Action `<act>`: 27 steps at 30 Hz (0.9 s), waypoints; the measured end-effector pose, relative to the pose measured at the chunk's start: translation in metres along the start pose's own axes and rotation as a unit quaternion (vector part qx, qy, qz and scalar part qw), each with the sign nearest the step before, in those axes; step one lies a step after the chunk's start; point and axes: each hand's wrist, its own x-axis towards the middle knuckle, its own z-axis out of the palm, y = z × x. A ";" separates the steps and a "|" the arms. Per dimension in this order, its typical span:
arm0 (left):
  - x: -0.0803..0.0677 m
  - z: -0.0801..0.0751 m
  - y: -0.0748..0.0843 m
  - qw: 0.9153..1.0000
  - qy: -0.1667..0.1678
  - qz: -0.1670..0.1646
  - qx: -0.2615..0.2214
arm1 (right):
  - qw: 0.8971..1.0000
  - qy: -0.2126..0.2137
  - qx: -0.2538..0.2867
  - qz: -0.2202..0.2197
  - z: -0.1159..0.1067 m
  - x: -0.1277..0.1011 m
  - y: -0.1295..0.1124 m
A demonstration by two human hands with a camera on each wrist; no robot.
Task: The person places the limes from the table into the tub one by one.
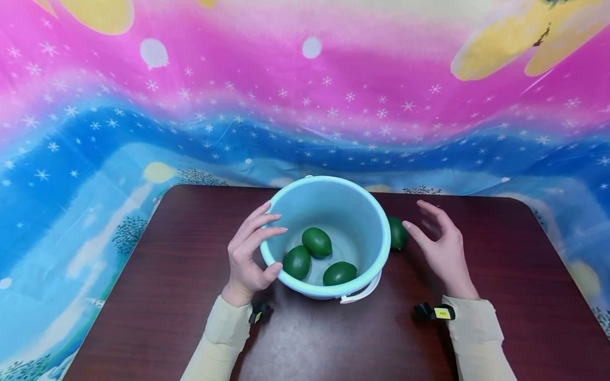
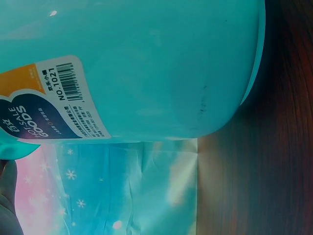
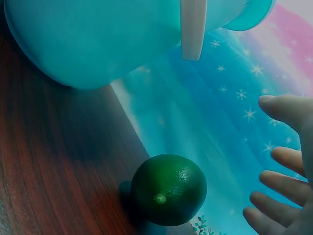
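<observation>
Light blue round plastic bucket [image 1: 333, 211] upright on dark brown wooden table [image 1: 500, 328], near the table's 12 o'clock edge. White handle [image 1: 364, 292] folded down at the bucket's 5 o'clock side. Inside: three dark green limes [image 1: 316, 242], clustered on the bottom toward 7 o'clock. Fourth dark green lime [image 3: 168, 189] outside, on the table at the bucket's 3 o'clock, just beside the wall; contact with the wall not discernible.

Left hand [image 1: 250, 254] at the bucket's 9 o'clock: fingers and thumb curved around the rim and outer wall, gripping it. Printed barcode label [image 2: 54, 100] on the bucket wall, seen from the left wrist.

Right hand [image 1: 440, 246] at 3 o'clock of the outside lime: fingers [image 3: 279, 161] spread and relaxed, holding nothing, near the fruit but apart from it.

Pink and blue starred cloth backdrop [image 1: 305, 106] behind the table at 12 o'clock.
</observation>
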 end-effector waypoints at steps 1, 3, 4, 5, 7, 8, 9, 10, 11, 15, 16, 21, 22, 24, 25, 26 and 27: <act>0.000 0.000 0.000 1.000 0.001 0.001 0.000 | 1.000 -0.002 -0.002 0.000 0.000 0.000 0.000; 0.000 0.000 0.000 1.000 0.001 0.002 0.001 | 1.000 -0.006 -0.006 0.001 0.001 0.000 0.000; 0.000 0.000 0.000 1.000 0.001 0.002 0.001 | 1.000 -0.009 -0.006 0.001 0.001 0.000 0.001; 0.000 0.000 0.000 1.000 0.001 0.003 0.001 | 1.000 -0.013 -0.006 0.002 0.002 0.000 0.001; 0.000 0.000 0.000 1.000 0.001 0.002 0.001 | 1.000 -0.020 -0.006 0.003 0.003 0.000 0.002; 0.000 0.000 0.000 1.000 0.001 0.002 0.001 | 1.000 -0.025 -0.006 0.004 0.004 0.000 0.003; 0.000 0.000 0.000 1.000 0.001 0.002 0.000 | 1.000 -0.029 -0.007 0.006 0.005 0.000 0.003; 0.000 0.000 0.000 1.000 0.001 0.003 0.000 | 0.999 -0.034 -0.008 0.007 0.005 0.000 0.004; 0.000 0.000 0.000 1.000 0.001 0.003 0.000 | 0.999 -0.038 -0.010 0.008 0.006 0.000 0.005; 0.000 0.000 -0.001 1.000 0.003 0.006 0.000 | 0.998 -0.053 -0.024 0.003 0.010 0.000 0.008; 0.000 0.000 -0.001 1.000 0.003 0.006 0.001 | 0.998 -0.056 -0.028 0.001 0.011 0.000 0.009; 0.001 0.000 -0.001 1.000 0.003 0.006 0.002 | 0.997 -0.066 -0.044 -0.014 0.013 0.001 0.011; 0.001 0.000 -0.001 1.000 0.002 0.006 0.002 | 0.996 -0.068 -0.047 -0.018 0.014 0.001 0.012; 0.001 0.000 -0.001 1.000 0.002 0.006 0.002 | 0.996 -0.072 -0.052 -0.026 0.015 0.001 0.013; 0.001 0.000 -0.001 1.000 0.001 0.006 0.001 | 0.995 -0.075 -0.055 -0.030 0.015 0.002 0.013; 0.001 0.000 -0.001 1.000 0.001 0.006 0.001 | 0.995 -0.077 -0.057 -0.032 0.016 0.002 0.014; 0.001 0.000 -0.001 1.000 0.000 0.005 0.000 | 0.995 -0.080 -0.057 -0.033 0.017 0.002 0.014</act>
